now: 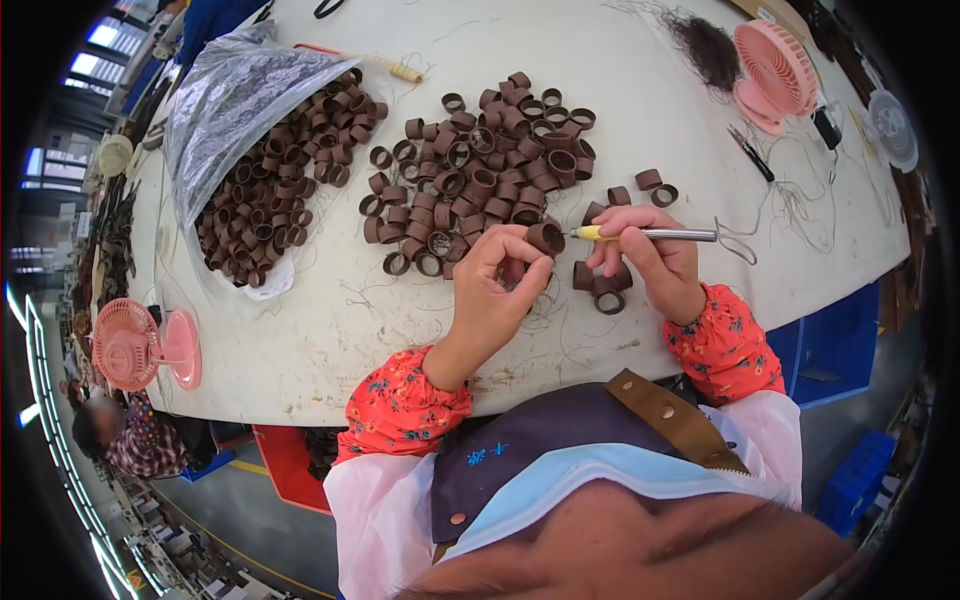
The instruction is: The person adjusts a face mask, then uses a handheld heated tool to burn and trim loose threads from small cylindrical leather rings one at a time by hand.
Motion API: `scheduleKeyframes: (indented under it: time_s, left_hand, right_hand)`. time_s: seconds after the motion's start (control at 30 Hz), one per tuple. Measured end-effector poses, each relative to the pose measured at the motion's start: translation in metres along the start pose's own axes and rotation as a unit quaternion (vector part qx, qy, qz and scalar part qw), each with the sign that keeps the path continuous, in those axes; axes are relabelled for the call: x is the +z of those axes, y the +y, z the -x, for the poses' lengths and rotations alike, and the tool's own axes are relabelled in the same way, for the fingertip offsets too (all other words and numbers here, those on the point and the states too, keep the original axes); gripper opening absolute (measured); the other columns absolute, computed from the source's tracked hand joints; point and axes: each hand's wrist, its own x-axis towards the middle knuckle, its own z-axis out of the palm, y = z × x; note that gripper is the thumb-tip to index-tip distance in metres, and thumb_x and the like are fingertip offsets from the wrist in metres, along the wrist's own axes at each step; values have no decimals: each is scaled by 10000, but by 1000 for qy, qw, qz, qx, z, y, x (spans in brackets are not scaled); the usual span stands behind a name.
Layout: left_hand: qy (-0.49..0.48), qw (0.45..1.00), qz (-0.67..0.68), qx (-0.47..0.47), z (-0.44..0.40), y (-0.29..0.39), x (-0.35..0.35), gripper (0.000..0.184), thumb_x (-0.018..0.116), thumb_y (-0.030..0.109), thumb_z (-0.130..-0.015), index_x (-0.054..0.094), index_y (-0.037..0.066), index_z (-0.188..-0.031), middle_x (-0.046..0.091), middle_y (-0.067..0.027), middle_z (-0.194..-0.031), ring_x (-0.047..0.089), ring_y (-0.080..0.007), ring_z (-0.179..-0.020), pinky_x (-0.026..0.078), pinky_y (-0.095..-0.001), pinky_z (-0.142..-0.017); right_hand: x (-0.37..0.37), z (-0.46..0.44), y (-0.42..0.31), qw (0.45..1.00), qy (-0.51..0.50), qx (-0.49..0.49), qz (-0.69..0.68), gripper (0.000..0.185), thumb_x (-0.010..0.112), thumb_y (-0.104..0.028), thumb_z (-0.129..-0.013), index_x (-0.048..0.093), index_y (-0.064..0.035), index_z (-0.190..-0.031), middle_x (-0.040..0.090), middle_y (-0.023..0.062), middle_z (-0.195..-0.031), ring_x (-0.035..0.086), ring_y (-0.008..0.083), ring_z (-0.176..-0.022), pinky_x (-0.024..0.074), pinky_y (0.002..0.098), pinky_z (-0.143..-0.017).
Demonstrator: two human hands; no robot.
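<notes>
Between the thumb and fingers of my left hand is a brown ring, held at the near edge of a loose pile of brown rings. My right hand is closed round a pen-like tool with a yellow grip and a metal body; a cord leaves its back end. The tool's tip points left, close to the held ring; whether they touch I cannot tell. A few loose rings lie just below the tool, and others lie above it.
A clear plastic bag spills more brown rings at the left. Pink fans stand at the lower left and upper right. Black-handled pliers and loose threads lie at the right. A seated person is at the far left.
</notes>
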Motion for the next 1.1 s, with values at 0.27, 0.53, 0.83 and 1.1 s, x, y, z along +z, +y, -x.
scheduleKeyframes:
  time_s: [0.27, 0.53, 0.83, 1.1]
  left_hand:
    - [10, 958, 257, -128, -3, 3, -4, 93, 659, 29, -875, 576, 21, -917, 575, -62, -1066, 539, -73, -733, 449, -210, -676]
    - [-14, 894, 415, -171, -2, 7, -4, 83, 652, 41, -886, 572, 37, -904, 564, -71, -1082, 548, -105, -747, 460, -246, -709]
    - [20, 979, -176, 96, -5, 12, -11, 249, 654, 54, -882, 629, 66, -1129, 574, -76, -1115, 521, -48, -616, 434, -202, -553]
    - [-45, 999, -7, 13, 4, 6, 6, 291, 687, 50, -861, 618, 32, -1143, 683, -90, -958, 660, -82, -748, 520, -220, -644]
  right_hand:
    - [5, -7, 1, 986, -18, -64, 153, 239, 636, -82, -902, 551, -38, -1121, 632, 80, -955, 627, 158, -888, 492, 289, -807]
    - [12, -8, 10, 964, -24, -101, 244, 375, 741, 3, -768, 577, -69, -1098, 630, 86, -996, 617, 185, -834, 504, 293, -752]
    - [6, -14, 3, 934, 26, -185, 304, 374, 748, 32, -751, 593, -78, -1074, 632, 90, -970, 619, 203, -801, 518, 290, -697]
    - [5, -14, 0, 914, -30, -233, 329, 369, 718, 61, -767, 594, -63, -1092, 613, 110, -966, 620, 241, -831, 526, 310, -706]
